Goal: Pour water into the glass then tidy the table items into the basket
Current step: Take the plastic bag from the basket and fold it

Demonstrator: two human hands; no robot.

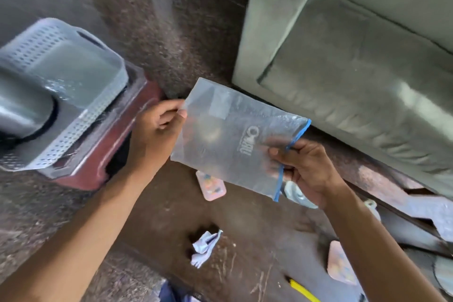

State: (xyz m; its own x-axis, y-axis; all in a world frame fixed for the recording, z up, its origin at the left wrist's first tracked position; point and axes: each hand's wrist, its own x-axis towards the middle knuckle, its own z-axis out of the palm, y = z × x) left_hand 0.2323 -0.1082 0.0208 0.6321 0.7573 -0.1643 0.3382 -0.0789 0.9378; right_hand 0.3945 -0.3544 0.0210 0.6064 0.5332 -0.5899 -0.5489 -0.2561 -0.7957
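Observation:
A clear plastic zip pouch [230, 135] with a blue edge is held in the air between both hands, over the dark brown table [245, 240]. My left hand [157, 127] pinches its upper left corner. My right hand [304, 169] grips its blue zip edge at the lower right. A grey perforated basket [81, 115] stands at the left on a red-brown stool, with a large grey container [22, 108] lying in it. No glass is visible.
On the table lie a crumpled white paper [206, 245], two pink blister packs [213, 186] [340, 265], a yellow pen [304, 290] and a metal item [294, 193] under my right hand. A grey sofa [355, 56] fills the upper right.

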